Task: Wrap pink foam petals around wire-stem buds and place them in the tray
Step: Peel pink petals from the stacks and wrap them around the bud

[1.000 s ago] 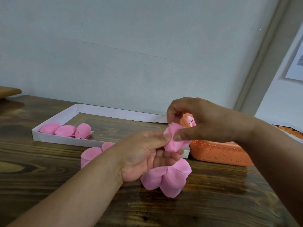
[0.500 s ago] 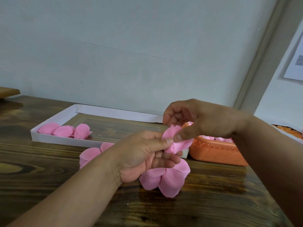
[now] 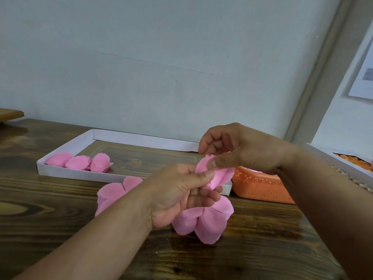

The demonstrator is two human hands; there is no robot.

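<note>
Both hands pinching one pink petal (image 3: 217, 174) between them, left hand (image 3: 181, 195) holding the bud (stem hidden) above the table (image 3: 252, 249). Mid-wrap I'd say; next it needs rolling snug, then into the white tray (image 3: 141, 140)

Tray (image 3: 60, 174) floor bare right of three pink buds (image 3: 79, 163); orange basket (image 3: 260, 188) crowds tray's right end; loose petals (image 3: 113, 194) lie before front wall.

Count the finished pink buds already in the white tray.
3, side by side at the white tray's left end: left bud, middle bud, right bud. The hands hide the tray's right end.
</note>
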